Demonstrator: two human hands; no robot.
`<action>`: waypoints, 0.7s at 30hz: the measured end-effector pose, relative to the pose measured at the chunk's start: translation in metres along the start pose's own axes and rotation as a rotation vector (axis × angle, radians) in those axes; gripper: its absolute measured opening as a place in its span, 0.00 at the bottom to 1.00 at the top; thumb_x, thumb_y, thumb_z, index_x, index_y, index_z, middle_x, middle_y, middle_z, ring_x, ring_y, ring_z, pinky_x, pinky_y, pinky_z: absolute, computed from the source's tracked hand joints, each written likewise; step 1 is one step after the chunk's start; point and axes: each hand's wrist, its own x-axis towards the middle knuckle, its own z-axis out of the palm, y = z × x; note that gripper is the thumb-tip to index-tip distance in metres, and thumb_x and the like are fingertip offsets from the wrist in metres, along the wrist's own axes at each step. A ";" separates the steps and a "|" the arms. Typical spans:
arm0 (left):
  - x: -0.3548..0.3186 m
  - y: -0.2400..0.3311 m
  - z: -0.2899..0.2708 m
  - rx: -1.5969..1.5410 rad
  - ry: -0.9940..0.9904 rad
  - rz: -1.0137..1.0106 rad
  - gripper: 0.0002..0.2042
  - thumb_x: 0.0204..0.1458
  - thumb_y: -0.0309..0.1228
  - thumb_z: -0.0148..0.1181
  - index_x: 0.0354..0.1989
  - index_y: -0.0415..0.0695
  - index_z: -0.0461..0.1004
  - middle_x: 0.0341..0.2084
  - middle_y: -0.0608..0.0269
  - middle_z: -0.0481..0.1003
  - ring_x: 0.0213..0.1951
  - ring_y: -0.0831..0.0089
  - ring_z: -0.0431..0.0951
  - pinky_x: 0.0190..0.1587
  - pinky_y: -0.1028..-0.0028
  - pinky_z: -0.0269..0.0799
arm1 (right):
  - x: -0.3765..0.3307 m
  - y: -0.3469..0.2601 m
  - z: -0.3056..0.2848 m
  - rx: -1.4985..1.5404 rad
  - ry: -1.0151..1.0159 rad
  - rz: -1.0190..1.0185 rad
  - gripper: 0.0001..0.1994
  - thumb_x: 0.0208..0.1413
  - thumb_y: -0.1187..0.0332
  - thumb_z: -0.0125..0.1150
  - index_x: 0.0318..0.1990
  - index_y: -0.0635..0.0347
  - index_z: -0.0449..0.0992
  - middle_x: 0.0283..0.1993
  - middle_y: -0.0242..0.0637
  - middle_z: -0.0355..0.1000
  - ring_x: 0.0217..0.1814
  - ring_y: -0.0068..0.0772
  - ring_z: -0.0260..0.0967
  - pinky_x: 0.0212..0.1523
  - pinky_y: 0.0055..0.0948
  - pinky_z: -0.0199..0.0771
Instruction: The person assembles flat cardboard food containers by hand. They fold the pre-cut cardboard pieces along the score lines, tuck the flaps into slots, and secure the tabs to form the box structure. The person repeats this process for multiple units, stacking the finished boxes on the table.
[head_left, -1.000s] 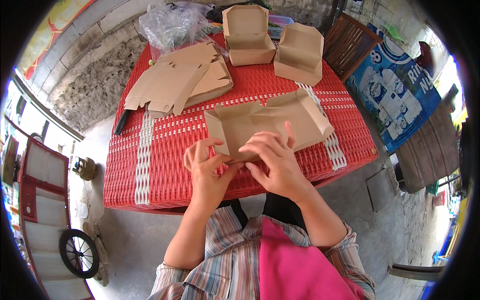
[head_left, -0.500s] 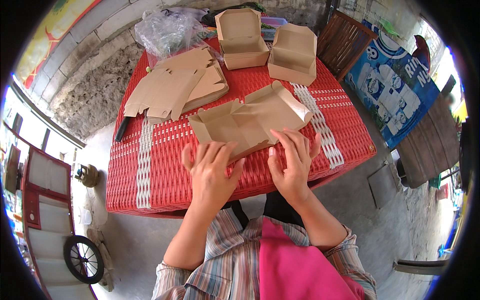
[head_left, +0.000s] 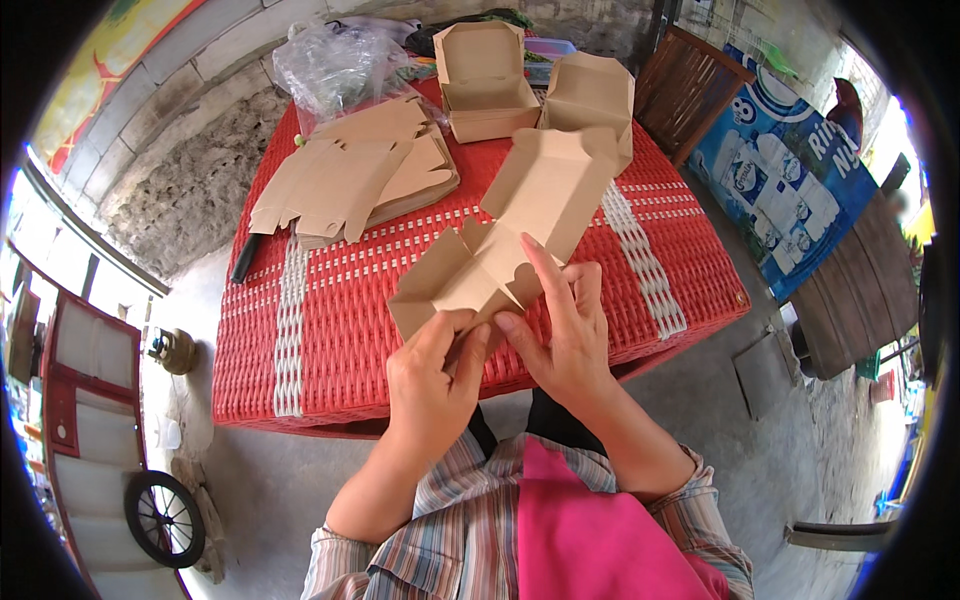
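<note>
A partly folded brown cardboard box [head_left: 545,205] is held tilted above the table's near edge, its lid panel reaching up and away to the right. My left hand [head_left: 432,375] pinches its near left side between thumb and fingers. At the near corner my right hand [head_left: 568,345] has its thumb against the cardboard, with the index finger stretched along the inside by the flaps and the other fingers curled. Two folded boxes with raised lids, one on the left [head_left: 490,105] and one on the right [head_left: 590,95], stand at the far side; the held box's lid overlaps the right one.
The table [head_left: 340,340] has a red and white woven top. A stack of flat cardboard blanks [head_left: 340,180] lies on its left, with a black handle [head_left: 244,258] beside it. Behind are a clear plastic bag [head_left: 335,70] and a wooden chair [head_left: 690,90] at the far right.
The box has been lifted and turned, so its lid end now points away to the right. Both hands have moved closer together and taken hold of its near side.
</note>
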 end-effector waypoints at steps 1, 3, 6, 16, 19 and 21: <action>-0.004 0.001 -0.001 -0.009 0.005 0.019 0.03 0.55 0.21 0.60 0.35 0.37 0.73 0.24 0.51 0.76 0.24 0.61 0.79 0.26 0.71 0.71 | 0.003 -0.004 -0.003 -0.004 -0.027 -0.008 0.26 0.53 0.62 0.67 0.59 0.57 0.70 0.39 0.43 0.61 0.38 0.40 0.62 0.37 0.35 0.67; -0.013 0.003 -0.003 -0.028 0.016 0.059 0.04 0.55 0.21 0.59 0.37 0.36 0.72 0.24 0.51 0.76 0.24 0.62 0.80 0.26 0.71 0.72 | 0.007 -0.011 -0.009 0.023 -0.086 -0.006 0.25 0.54 0.59 0.68 0.55 0.62 0.70 0.40 0.44 0.63 0.39 0.42 0.63 0.36 0.35 0.68; -0.024 0.021 -0.013 -0.192 -0.174 -0.113 0.06 0.57 0.21 0.57 0.41 0.36 0.70 0.24 0.52 0.75 0.25 0.66 0.80 0.27 0.71 0.73 | 0.000 -0.014 -0.013 0.140 -0.078 -0.053 0.23 0.53 0.60 0.68 0.50 0.65 0.70 0.41 0.46 0.63 0.40 0.44 0.63 0.37 0.36 0.68; -0.038 0.029 -0.030 -0.666 -0.312 -0.353 0.05 0.62 0.24 0.54 0.43 0.35 0.69 0.27 0.66 0.75 0.32 0.84 0.74 0.32 0.79 0.71 | -0.015 -0.026 -0.029 0.266 0.165 -0.270 0.16 0.45 0.82 0.65 0.45 0.68 0.78 0.46 0.46 0.73 0.41 0.40 0.75 0.38 0.31 0.78; -0.040 0.032 -0.024 -0.783 -0.218 -0.369 0.06 0.62 0.24 0.54 0.44 0.34 0.70 0.29 0.68 0.76 0.33 0.83 0.74 0.35 0.80 0.71 | -0.017 -0.022 -0.029 0.268 0.135 -0.368 0.14 0.45 0.81 0.65 0.42 0.67 0.79 0.44 0.48 0.75 0.40 0.45 0.77 0.35 0.33 0.82; -0.042 0.031 -0.022 -0.831 -0.161 -0.366 0.07 0.62 0.23 0.54 0.45 0.33 0.71 0.31 0.67 0.76 0.35 0.82 0.75 0.37 0.80 0.72 | -0.016 -0.021 -0.030 0.249 0.123 -0.417 0.14 0.44 0.80 0.65 0.42 0.66 0.79 0.44 0.48 0.75 0.40 0.45 0.77 0.35 0.33 0.82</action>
